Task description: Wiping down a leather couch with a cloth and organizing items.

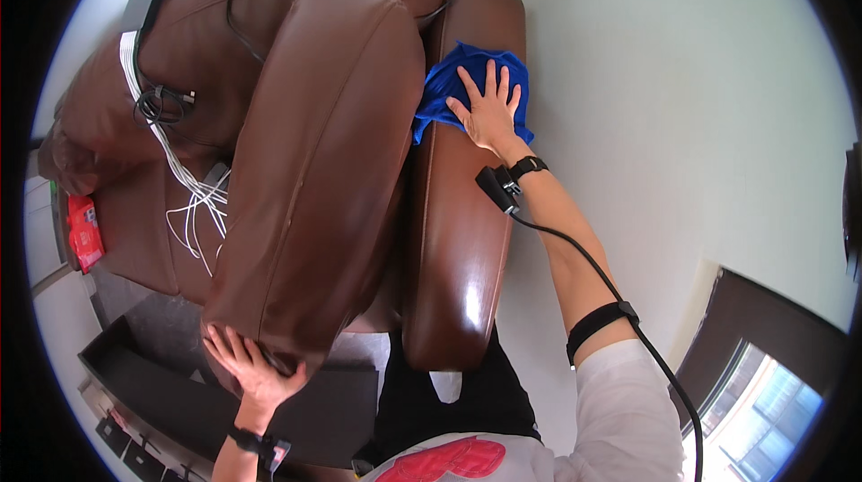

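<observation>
A blue cloth (pixel 441 88) is draped across the far part of a brown leather sofa armrest (pixel 451 226). My right hand (pixel 490 108) presses flat on this cloth, fingers spread, without pinching it. Beside the armrest a long brown leather cushion (pixel 323 145) stands tilted on its edge, with a dark gap between the two. At the cushion's near end, my left hand (pixel 252 367) grips the leather, its thumb apart from the fingers. Both wrists wear black straps with small devices; a black cable runs up the right arm from its device.
White cables (pixel 185 175) and a coiled black cable (pixel 161 105) trail over the sofa from a dark flat box (pixel 143 8). A red packet (pixel 85 233) sits at the far left of the seat. Pale wall (pixel 640 111) borders the armrest; a dark low cabinet (pixel 316 408) stands lower left.
</observation>
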A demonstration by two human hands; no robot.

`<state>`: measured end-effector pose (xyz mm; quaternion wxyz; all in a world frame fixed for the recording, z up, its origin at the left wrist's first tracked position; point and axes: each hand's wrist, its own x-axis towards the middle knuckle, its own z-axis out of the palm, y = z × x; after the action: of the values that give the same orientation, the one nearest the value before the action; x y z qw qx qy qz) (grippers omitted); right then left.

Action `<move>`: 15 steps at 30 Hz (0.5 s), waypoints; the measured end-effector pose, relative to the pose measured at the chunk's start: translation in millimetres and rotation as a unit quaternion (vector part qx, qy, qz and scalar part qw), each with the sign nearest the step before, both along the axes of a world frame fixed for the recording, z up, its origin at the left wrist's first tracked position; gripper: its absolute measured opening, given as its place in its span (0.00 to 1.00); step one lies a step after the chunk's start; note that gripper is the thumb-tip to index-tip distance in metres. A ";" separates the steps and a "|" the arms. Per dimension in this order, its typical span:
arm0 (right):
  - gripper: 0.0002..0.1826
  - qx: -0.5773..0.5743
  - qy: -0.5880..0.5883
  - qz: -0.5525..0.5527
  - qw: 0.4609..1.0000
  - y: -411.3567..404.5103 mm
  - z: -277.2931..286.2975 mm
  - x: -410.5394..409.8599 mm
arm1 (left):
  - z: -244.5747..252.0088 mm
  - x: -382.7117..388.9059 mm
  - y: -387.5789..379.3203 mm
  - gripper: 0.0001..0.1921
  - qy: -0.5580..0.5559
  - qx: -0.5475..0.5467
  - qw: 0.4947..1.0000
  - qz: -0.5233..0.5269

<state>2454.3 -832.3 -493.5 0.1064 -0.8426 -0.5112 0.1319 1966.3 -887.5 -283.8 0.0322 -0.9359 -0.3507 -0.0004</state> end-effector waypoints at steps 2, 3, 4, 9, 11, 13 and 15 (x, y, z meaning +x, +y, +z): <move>0.34 0.025 -0.022 0.012 0.999 25.7 -6.8 27.7 | 15.5 8.8 -2.2 0.50 0.005 -0.043 0.999 0.000; 0.33 0.037 -0.026 0.016 0.999 42.6 -8.2 43.1 | 25.4 15.2 -2.8 0.46 -0.013 -0.061 0.998 0.000; 0.33 0.012 -0.027 0.013 0.999 55.1 -9.0 56.0 | 36.9 16.7 -6.4 0.43 -0.035 -0.091 0.995 0.011; 0.35 0.000 0.004 0.003 1.000 112.3 -6.9 97.3 | 70.8 23.6 -3.5 0.37 -0.066 -0.088 0.994 -0.023; 0.35 -0.020 0.010 -0.023 0.999 123.1 -5.0 102.0 | 97.8 51.6 41.2 0.35 -0.086 -0.115 0.988 -0.061; 0.35 -0.017 0.025 -0.022 0.999 135.2 -0.2 106.1 | 112.0 93.0 87.2 0.31 -0.074 -0.137 0.986 -0.056; 0.35 -0.062 0.029 -0.027 0.997 138.5 2.7 117.0 | 87.1 143.6 150.5 0.32 -0.095 -0.095 0.986 -0.097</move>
<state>2571.3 -693.8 -490.8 0.0723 -0.8567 -0.4762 0.1844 2109.9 -737.0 -196.7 -0.0907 -0.9600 -0.2584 -0.0586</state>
